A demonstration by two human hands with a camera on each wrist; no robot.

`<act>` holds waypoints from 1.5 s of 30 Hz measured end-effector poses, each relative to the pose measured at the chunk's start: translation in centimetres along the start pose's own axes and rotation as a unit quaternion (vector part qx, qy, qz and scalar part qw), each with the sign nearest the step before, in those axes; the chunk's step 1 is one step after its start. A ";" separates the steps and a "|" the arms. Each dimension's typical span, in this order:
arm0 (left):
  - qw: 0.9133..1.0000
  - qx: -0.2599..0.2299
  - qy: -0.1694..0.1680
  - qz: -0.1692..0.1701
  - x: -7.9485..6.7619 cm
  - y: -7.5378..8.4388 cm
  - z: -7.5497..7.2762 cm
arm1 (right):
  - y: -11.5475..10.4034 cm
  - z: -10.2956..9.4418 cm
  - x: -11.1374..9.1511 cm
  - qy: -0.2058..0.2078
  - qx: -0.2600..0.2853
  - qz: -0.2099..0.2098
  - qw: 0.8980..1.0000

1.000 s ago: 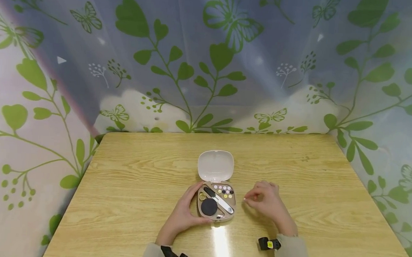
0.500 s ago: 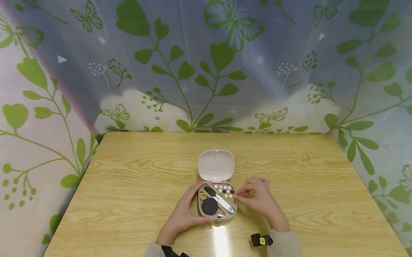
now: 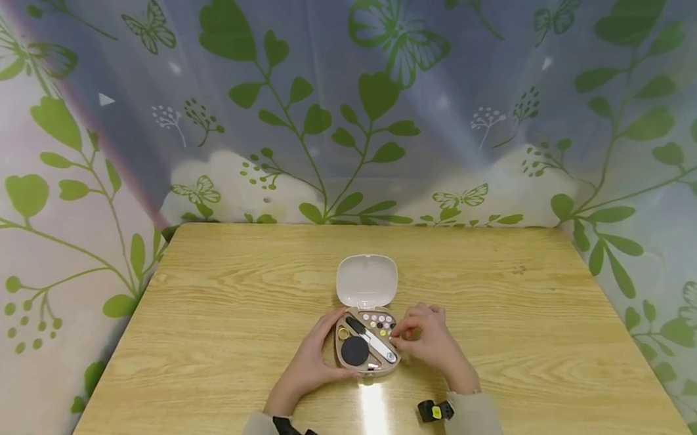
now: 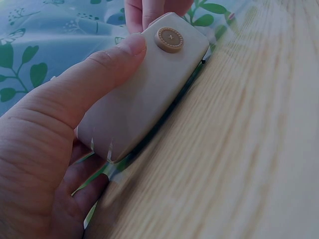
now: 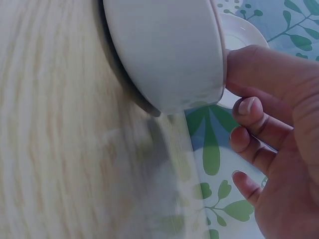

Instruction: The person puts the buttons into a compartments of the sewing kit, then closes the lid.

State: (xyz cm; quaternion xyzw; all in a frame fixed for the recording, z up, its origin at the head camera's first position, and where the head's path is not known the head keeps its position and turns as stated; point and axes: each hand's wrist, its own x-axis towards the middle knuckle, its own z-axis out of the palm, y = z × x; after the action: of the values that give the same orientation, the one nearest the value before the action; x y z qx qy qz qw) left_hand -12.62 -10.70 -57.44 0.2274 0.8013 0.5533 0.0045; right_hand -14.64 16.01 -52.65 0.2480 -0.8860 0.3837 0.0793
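Observation:
A sewing kit case [image 3: 383, 368] lies with its white lid [image 3: 367, 281] raised at the back. My left hand [image 3: 311, 359] grips its left side, thumb along the front near a button-shaped catch [image 4: 171, 39] in the left wrist view. Inside are a black round disc [image 3: 354, 351], a black-and-white long tool [image 3: 379, 345], a gold ring [image 3: 343, 333] and several small pink, white, yellow and black round pieces [image 3: 373, 318]. My right hand [image 3: 428, 336] pinches a tiny pale piece over the right compartment. The case hides these fingertips in the right wrist view.
The case stands on a wood-grain table [image 3: 231, 303]. Behind it hangs a leaf-and-butterfly patterned cloth [image 3: 315, 176], which also covers both sides. Each wrist wears a black strap-on camera [image 3: 435, 411].
My right hand has moved left from the bare table to the case's right compartment, carrying the tiny pale piece. The left hand keeps its grip on the case.

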 end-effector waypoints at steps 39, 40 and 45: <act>1.000 -0.001 -0.003 -0.007 -0.1 0.0 -0.1 | 1.1 -2.3 -0.8 0.024 -0.014 -0.011 1.000; 1.000 0.000 -0.003 -0.006 -0.1 -0.1 -0.1 | 1.2 -2.4 -1.0 0.026 -0.012 -0.010 1.000; 1.000 -0.002 -0.003 -0.007 0.0 -0.1 -0.1 | 2.2 -3.0 -2.0 0.049 -0.005 -0.023 0.999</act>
State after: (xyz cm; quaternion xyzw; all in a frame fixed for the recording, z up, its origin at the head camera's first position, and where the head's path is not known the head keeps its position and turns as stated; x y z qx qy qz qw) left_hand -12.64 -10.82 -57.52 0.2237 0.8015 0.5544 0.0109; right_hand -14.18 20.22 -52.68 0.2487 -0.8769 0.3893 0.1326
